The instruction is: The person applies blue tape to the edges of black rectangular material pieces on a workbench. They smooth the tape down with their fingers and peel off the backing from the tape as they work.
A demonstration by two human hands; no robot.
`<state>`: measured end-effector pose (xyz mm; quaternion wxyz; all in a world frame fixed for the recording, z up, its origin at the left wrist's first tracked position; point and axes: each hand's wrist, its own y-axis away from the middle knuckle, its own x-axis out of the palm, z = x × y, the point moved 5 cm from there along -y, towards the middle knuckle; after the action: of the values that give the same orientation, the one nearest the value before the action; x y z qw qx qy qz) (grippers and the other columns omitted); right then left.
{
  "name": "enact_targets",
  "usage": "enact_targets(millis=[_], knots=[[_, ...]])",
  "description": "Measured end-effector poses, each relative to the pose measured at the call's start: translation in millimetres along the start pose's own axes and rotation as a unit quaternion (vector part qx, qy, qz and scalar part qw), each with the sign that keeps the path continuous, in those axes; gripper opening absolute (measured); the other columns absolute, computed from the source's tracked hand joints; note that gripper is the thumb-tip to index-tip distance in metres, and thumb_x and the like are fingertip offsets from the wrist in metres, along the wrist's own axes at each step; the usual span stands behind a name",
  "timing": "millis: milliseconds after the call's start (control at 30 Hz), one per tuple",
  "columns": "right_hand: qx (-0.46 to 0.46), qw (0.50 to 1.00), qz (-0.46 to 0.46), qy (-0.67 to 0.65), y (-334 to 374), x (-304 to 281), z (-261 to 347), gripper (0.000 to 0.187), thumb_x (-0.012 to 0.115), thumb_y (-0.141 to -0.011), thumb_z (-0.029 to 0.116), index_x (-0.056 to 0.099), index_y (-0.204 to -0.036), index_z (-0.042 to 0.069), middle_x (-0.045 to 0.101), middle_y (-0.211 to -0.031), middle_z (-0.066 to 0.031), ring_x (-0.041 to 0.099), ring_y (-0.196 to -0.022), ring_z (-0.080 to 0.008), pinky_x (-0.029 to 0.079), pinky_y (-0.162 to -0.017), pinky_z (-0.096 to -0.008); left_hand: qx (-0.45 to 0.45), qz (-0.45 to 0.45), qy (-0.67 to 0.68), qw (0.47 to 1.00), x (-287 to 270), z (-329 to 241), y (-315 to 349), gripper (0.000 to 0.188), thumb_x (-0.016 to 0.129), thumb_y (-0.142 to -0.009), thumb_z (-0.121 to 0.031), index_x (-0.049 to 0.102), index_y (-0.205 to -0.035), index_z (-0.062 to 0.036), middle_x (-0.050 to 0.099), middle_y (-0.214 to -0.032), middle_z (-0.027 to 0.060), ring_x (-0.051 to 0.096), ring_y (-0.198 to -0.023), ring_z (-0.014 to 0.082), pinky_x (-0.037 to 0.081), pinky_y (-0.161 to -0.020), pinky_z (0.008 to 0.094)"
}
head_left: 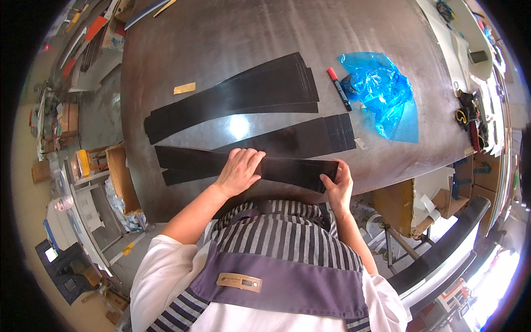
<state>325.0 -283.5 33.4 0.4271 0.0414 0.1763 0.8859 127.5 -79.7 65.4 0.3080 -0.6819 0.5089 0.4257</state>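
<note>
A long black strip [296,170] of flat sheet material lies at the table's near edge, between my hands. My left hand [239,171] is closed over its middle, thumb and fingers pinching its edge. At the strip's right end my right hand [338,185] grips the corner, thumb on top and fingers behind. Other black strips [315,135] lie beneath and just beyond it. Farther off is an overlapping stack of wider black strips [238,97], fanned a little at both ends.
Right of the stack, a red-capped marker [339,88] lies beside a crumpled blue plastic film [381,91]. A tan paper piece [185,88] rests at left on the dark table [232,33]. Cardboard boxes [123,177] stand below the table's left edge; a black chair back [442,249] is at right.
</note>
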Motion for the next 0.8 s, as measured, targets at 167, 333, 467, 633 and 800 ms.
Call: enact_targets(millis=[167, 333, 467, 633, 800], knots=[[-0.042, 0.998, 0.008, 0.048, -29.1, 8.4, 13.2, 0.044, 0.072, -0.078, -0.002, 0.061, -0.121, -0.002, 0.070, -0.103, -0.0077, 0.064, -0.096, -0.0135, 0.050, -0.087, -0.0283, -0.071, 0.013, 0.033, 0.997, -18.0, 10.4, -7.0, 0.091, 0.087, -0.065, -0.016, 0.039, -0.141, -0.0055, 0.051, -0.122, 0.0140, 0.052, -0.115, 0.0324, 0.037, -0.102, 0.0446], [-0.031, 0.977, -0.025, 0.212, -80.7, 27.9, 9.6, 0.052, 0.074, -0.073, 0.002, 0.059, -0.122, -0.004, 0.071, -0.105, -0.0180, 0.069, -0.098, -0.0252, 0.052, -0.088, -0.0328, -0.164, 0.014, 0.004, 0.986, 7.0, 34.6, -19.6, 0.091, 0.090, -0.061, -0.019, 0.044, -0.138, -0.0056, 0.046, -0.124, 0.0153, 0.048, -0.118, 0.0324, 0.039, -0.102, 0.0446], [-0.041, 0.970, -0.020, 0.239, -92.1, 31.9, 0.8, 0.052, 0.075, -0.072, 0.005, 0.060, -0.120, -0.006, 0.071, -0.102, -0.0187, 0.070, -0.096, -0.0287, 0.052, -0.088, -0.0361, -0.168, 0.001, 0.022, 0.985, 10.2, 38.5, -21.1, 0.082, 0.090, -0.059, -0.018, 0.050, -0.129, -0.0041, 0.046, -0.121, 0.0137, 0.049, -0.115, 0.0313, 0.042, -0.097, 0.0437], [-0.054, 0.972, -0.003, 0.227, -86.2, 29.3, 0.8, 0.042, 0.075, -0.073, 0.006, 0.064, -0.112, -0.004, 0.072, -0.094, -0.0170, 0.070, -0.086, -0.0264, 0.052, -0.081, -0.0341, -0.143, -0.040, 0.031, 0.988, 9.2, 31.2, -14.7, 0.081, 0.091, -0.055, -0.015, 0.053, -0.126, -0.0066, 0.047, -0.122, 0.0146, 0.049, -0.116, 0.0341, 0.040, -0.102, 0.0459], [-0.050, 0.971, 0.013, 0.235, -67.9, 29.4, 30.3, 0.033, 0.074, -0.075, 0.004, 0.064, -0.106, -0.002, 0.070, -0.088, -0.0140, 0.066, -0.079, -0.0180, 0.051, -0.074, -0.0308, -0.137, -0.051, 0.044, 0.988, 4.0, 26.5, -12.4, 0.076, 0.089, -0.059, -0.014, 0.052, -0.125, -0.0080, 0.051, -0.121, 0.0128, 0.050, -0.114, 0.0327, 0.038, -0.101, 0.0458]])
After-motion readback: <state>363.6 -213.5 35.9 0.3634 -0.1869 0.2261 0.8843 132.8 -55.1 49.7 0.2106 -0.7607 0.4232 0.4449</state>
